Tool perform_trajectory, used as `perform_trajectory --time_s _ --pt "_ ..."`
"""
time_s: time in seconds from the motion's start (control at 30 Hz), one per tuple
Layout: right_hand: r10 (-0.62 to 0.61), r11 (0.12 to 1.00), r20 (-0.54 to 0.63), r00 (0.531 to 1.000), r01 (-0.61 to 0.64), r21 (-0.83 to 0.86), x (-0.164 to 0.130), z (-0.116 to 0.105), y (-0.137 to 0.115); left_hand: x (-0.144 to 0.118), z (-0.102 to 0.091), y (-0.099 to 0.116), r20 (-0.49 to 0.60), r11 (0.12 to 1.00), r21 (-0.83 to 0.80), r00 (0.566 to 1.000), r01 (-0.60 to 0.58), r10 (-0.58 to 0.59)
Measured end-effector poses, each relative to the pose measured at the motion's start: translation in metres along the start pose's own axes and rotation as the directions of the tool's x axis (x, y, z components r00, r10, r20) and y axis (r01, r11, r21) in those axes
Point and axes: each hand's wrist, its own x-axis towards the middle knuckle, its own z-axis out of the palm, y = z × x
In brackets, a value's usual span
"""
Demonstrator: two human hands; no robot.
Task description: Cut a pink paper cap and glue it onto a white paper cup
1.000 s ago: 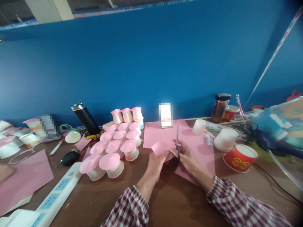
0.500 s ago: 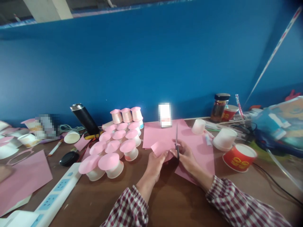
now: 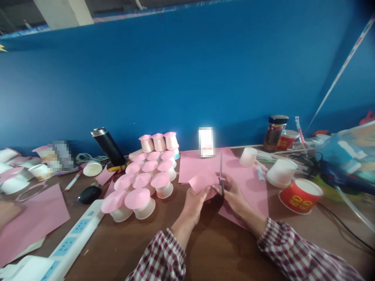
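My left hand (image 3: pixel 193 203) pinches a small piece of pink paper (image 3: pixel 200 182) just above the brown table. My right hand (image 3: pixel 234 197) grips a pair of scissors (image 3: pixel 221 173) whose blades point away from me, their edge against the right side of the paper piece. Both hands meet near the middle of the table, over larger pink sheets (image 3: pixel 249 187). Checked red and white sleeves cover both my forearms.
Several upturned white cups topped with pink paper discs (image 3: pixel 146 183) stand left of my hands. A white power strip (image 3: pixel 73 242), a black flask (image 3: pixel 109 146) and a black lid (image 3: pixel 88 194) lie further left. A red paper cup (image 3: pixel 299 196), white cups (image 3: pixel 280 172) and a jar (image 3: pixel 274 132) are at right.
The view has shifted slightly. My hands, the paper piece and the scissors hold nearly the same pose.
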Motion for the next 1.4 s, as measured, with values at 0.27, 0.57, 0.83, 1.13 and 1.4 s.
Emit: perform_trajectory --time_s 0.27,0.57,0.83,1.13,1.4 --pt "0.017 1.0 0.002 1.0 -0.017 0.006 -0.001 0.002 -0.003 0.0 0.001 0.001 -0.024 1.0 -0.025 1.0 0.009 -0.01" --pt "0.02 0.999 -0.009 1.0 -0.02 -0.043 -0.005 0.005 -0.007 0.0 0.001 0.005 -0.099 0.994 -0.113 0.995 -0.003 -0.008" --pt "0.015 0.983 0.127 0.992 0.008 -0.182 -0.009 0.008 -0.007 0.003 -0.004 0.009 -0.217 0.969 -0.242 0.976 -0.056 0.002" --pt "0.012 0.956 0.237 0.971 0.059 -0.288 -0.01 0.009 -0.001 0.003 -0.003 0.009 -0.259 0.933 -0.359 0.959 0.012 -0.112" --pt "0.002 0.943 0.296 0.955 0.097 -0.319 -0.011 0.013 -0.008 0.001 -0.001 0.012 -0.249 0.93 -0.368 0.962 0.011 -0.11"
